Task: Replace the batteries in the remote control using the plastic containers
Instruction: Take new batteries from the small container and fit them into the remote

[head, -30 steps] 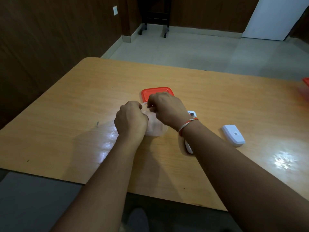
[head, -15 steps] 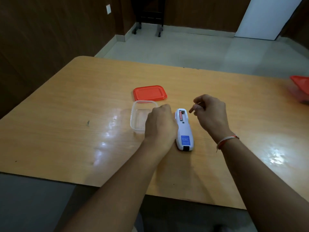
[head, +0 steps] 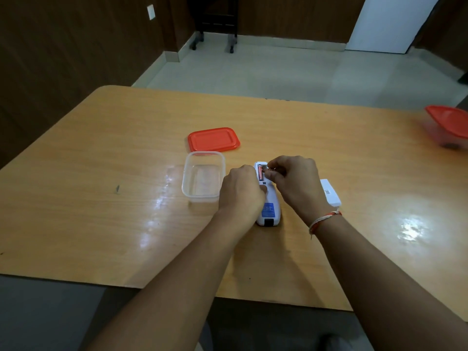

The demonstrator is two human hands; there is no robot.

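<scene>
A white remote control lies face down mid-table, its battery bay open at the far end with one red battery seated in it. My left hand grips the remote's left side. Over the open bay, my right hand pinches a small battery between fingertips; most of that battery is hidden. The remote's white battery cover lies to the right, partly behind my right wrist. An open clear plastic container stands left of the remote, its red lid lying behind it.
A second clear container with a red lid sits at the table's far right edge. The wooden table ends close to my body. Beyond the table are the floor, a wheeled stand and a white door.
Both hands left the clear container. My left hand moved onto the remote and grips it; my right hand swung from the remote's right to its open battery bay.
</scene>
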